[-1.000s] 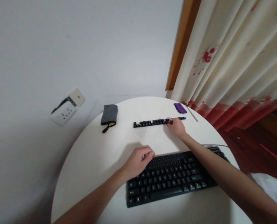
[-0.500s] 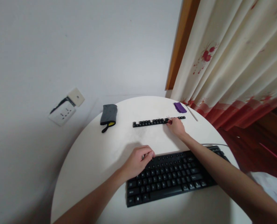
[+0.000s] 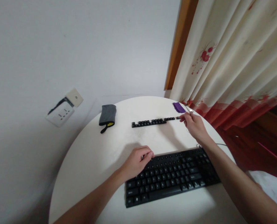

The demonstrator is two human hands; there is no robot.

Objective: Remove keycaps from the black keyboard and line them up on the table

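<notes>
My left hand (image 3: 138,161) rests at the upper left corner of a black keyboard (image 3: 166,179), fingers curled and thumb pressed to them. Whatever may be in that pinch is too small to tell. Beyond the keyboard, loose black keycaps (image 3: 150,122) lie in two short rows on the white table (image 3: 101,155). My right hand (image 3: 195,124) is closed at the right end of these rows, its fingertips close to the last keycaps. A thin, shiny metal wire tool (image 3: 191,111) seems to stick up from its fingers; most of it is hidden.
A folded grey cloth (image 3: 108,114) with a yellow inside and black loop lies at the back left. A purple cloth (image 3: 179,107) lies near the back right edge. A cable (image 3: 221,144) runs behind the keyboard. Wall and curtain (image 3: 213,71) border the table.
My right hand has moved right and lifted away from the middle of the keycap rows, uncovering the keycaps there. My left hand has stayed at the keyboard's corner.
</notes>
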